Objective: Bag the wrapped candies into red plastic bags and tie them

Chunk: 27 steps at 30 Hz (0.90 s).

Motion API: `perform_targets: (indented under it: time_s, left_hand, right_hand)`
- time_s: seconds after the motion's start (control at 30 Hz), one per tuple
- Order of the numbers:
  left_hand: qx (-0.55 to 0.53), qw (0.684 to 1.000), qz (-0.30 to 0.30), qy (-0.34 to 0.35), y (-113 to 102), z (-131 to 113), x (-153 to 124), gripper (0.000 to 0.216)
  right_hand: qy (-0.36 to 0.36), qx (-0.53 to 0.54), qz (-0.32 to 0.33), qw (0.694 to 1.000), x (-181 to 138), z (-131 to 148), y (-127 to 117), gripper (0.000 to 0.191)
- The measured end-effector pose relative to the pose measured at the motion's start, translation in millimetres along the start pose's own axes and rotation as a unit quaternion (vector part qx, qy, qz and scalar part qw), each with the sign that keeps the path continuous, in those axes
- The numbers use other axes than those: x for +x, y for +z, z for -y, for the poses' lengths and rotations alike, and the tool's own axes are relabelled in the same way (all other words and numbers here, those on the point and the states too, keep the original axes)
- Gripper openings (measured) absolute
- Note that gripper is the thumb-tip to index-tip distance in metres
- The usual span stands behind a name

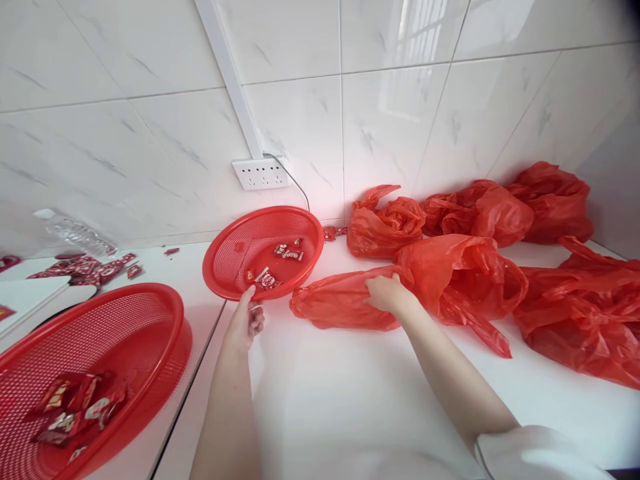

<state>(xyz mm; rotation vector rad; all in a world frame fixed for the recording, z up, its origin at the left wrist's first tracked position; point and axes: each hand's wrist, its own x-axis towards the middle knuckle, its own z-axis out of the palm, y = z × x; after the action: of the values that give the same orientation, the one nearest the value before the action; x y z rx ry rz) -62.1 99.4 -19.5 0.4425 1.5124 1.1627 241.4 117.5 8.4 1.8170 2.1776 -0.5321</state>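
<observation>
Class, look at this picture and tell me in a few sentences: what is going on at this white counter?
A person works with two bare hands at a white counter. The left hand grips the near rim of a red basket that holds a few wrapped sweets. The right hand clutches a flattened red plastic bag. More red bags lie bunched along the tiled wall. A second red basket, also with sweets in it, sits at the lower left.

Bare counter [350,413] before basket [213,267], red bags [575,320]
</observation>
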Motion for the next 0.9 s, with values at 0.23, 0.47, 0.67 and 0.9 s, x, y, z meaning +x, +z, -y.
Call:
perform_targets:
  time_s: [0.23,0.47,0.67,0.9]
  left_hand:
    - [-0.060,0.996,0.024,0.068,-5,7,7,0.013]
    - [-0.134,0.974,0.056,0.177,13,21,5,0.021]
    - [-0.143,0.949,0.137,0.246,41,26,-20,0.041]
    - [-0.116,0.942,0.165,0.267,57,47,-28,0.055]
  right_hand:
    - [-0.032,0.028,-0.012,0.999,0,-5,-1,0.038]
    - [-0.128,0.096,-0.061,0.985,-11,-2,-4,0.036]
    - [-0.295,0.222,-0.136,0.920,-30,2,-15,0.019]
    - [-0.382,0.245,-0.243,0.857,-48,13,-23,0.018]
